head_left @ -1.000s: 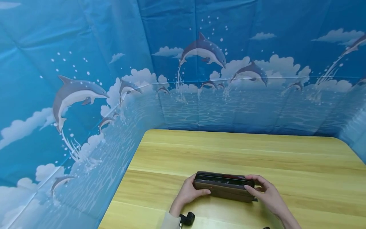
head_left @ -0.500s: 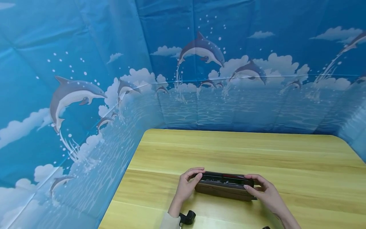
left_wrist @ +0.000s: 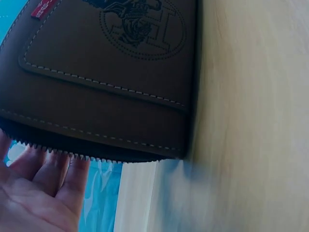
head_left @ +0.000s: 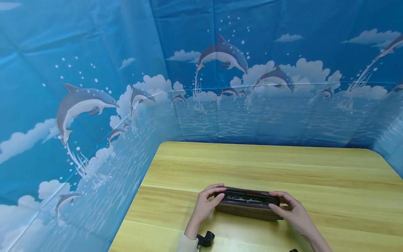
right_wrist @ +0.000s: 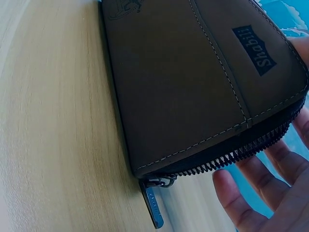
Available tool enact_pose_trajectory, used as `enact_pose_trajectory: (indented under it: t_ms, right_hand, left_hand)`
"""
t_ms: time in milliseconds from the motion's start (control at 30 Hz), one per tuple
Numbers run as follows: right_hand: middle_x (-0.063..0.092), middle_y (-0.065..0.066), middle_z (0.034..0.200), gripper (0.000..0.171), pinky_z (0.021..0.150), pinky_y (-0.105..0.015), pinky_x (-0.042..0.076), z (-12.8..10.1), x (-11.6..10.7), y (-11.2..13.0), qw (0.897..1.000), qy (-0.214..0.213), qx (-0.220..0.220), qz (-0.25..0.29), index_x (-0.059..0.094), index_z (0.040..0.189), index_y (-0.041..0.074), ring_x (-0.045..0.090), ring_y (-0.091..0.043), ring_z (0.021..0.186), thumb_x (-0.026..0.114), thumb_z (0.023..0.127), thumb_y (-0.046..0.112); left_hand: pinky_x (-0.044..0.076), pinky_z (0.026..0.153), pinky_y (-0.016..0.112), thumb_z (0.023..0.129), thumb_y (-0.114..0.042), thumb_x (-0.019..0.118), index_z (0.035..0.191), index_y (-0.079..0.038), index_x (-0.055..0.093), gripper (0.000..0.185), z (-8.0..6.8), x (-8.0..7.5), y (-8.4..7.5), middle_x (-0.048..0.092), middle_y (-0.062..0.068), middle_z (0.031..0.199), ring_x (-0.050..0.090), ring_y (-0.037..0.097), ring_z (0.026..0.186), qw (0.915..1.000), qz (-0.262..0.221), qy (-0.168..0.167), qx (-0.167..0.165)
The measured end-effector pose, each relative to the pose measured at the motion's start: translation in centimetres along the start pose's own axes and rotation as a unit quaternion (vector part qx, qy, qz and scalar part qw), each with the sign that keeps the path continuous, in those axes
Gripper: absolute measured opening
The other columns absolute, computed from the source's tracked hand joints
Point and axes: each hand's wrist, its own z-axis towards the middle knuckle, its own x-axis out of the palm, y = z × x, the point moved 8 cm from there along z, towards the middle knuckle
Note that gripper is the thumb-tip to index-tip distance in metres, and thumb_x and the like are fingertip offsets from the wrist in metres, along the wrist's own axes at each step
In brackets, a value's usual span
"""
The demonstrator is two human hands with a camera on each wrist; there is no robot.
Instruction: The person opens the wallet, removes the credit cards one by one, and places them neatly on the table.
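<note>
A brown leather zip-around wallet (head_left: pixel 247 211) stands on its long edge on the table, its unzipped mouth facing up. Inside the mouth some dark, shiny contents and a reddish strip show, too small to tell apart. My left hand (head_left: pixel 204 206) holds the left end, thumb at the near rim and fingers at the far rim. At the other end my right hand (head_left: pixel 294 212) grips the rims in the same way. Stitching and a stamped emblem (left_wrist: pixel 140 24) mark the side in the left wrist view. A metal zip pull (right_wrist: pixel 153 208) hangs at the bottom corner in the right wrist view.
The wood-patterned table (head_left: pixel 267 161) has rounded far corners. Blue sheeting printed with dolphins (head_left: pixel 223 57) surrounds it at the back and sides. A black wrist device (head_left: pixel 206 239) sits by my left cuff.
My left hand has shifted up from the wallet's left end and front face to its upper rims. The wallet's mouth looks wider at the left. My right hand stays in place.
</note>
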Motion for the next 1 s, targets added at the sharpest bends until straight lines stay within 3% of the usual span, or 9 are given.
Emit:
enact_pose_trajectory:
  t_ms: [433, 700, 867, 1000]
  right_hand:
    - [0.054, -0.010, 0.124, 0.048, 0.076, -0.027, 0.046, -0.3, -0.1, 0.3, 1.000, 0.015, -0.012, -0.014, 0.056, 0.129, 0.009, 0.052, -0.009, 0.098, 0.073, 0.085, 0.020]
    - [0.051, -0.011, 0.129, 0.059, 0.080, -0.028, 0.046, -0.6, -0.1, -0.2, 0.999, 0.024, 0.027, -0.029, 0.052, 0.136, 0.014, 0.052, -0.014, 0.102, 0.074, 0.083, 0.030]
    - [0.047, -0.012, 0.134, 0.064, 0.079, -0.032, 0.046, -1.0, 0.0, -0.4, 0.998, 0.035, 0.048, -0.025, 0.049, 0.139, 0.016, 0.052, -0.024, 0.105, 0.075, 0.083, 0.031]
    - [0.045, -0.010, 0.137, 0.066, 0.080, -0.032, 0.047, -1.2, 0.1, -0.3, 0.998, 0.035, 0.033, -0.026, 0.048, 0.139, 0.017, 0.051, -0.016, 0.106, 0.076, 0.081, 0.031]
  left_hand:
    - [0.036, 0.095, 0.054, 0.087, -0.004, 0.067, 0.123, 0.005, 0.060, 0.038, -0.7, -0.2, 0.1, 0.046, 0.019, 0.136, 0.040, 0.036, 0.125, 0.9996, -0.011, 0.026, -0.002]
    - [0.035, 0.096, 0.055, 0.084, -0.006, 0.071, 0.127, 0.004, 0.057, 0.047, -1.2, -0.3, 0.3, 0.039, 0.024, 0.140, 0.038, 0.037, 0.126, 0.9993, 0.001, 0.031, -0.023]
    - [0.036, 0.096, 0.054, 0.082, -0.008, 0.073, 0.130, 0.001, 0.056, 0.051, -1.5, -0.2, 1.4, 0.039, 0.021, 0.141, 0.039, 0.036, 0.125, 0.9994, 0.011, 0.026, -0.020]
    - [0.038, 0.096, 0.049, 0.081, -0.011, 0.075, 0.131, -0.007, 0.057, 0.053, -1.7, -0.3, 3.3, 0.040, 0.014, 0.141, 0.041, 0.031, 0.124, 0.9995, 0.021, 0.019, -0.016]
